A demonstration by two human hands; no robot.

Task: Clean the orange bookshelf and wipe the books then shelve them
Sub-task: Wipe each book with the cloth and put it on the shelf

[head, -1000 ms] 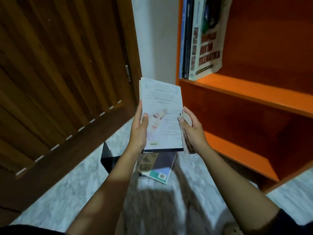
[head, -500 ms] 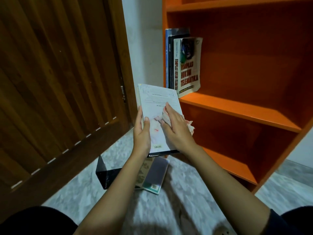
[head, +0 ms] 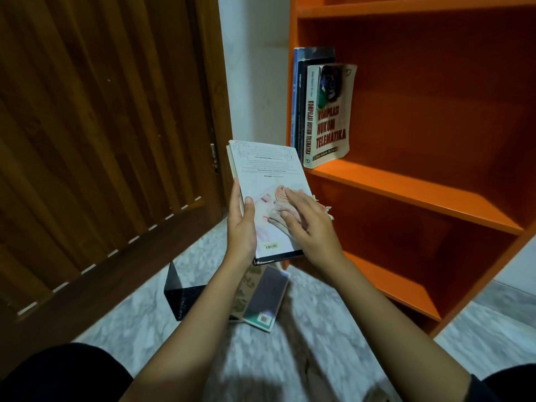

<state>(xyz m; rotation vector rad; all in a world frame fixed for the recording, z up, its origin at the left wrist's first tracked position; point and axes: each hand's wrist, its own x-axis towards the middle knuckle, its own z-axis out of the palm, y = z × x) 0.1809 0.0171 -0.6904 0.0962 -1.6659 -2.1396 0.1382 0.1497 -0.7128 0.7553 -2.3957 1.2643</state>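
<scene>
Book [head: 268, 175] in left grip [head: 241, 227], beneath cloth [head: 282, 198]

L hand [head: 242, 227] grips book [head: 269, 175] edge, thumb over; R hand [head: 311, 227] palm-down, fingers [head: 294, 200] flat, both forearms fwd.

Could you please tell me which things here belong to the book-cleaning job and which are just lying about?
Job: white book, cloth, orange bookshelf, shelved books, floor books.
Just lying about: black bookend, wooden door.
</scene>
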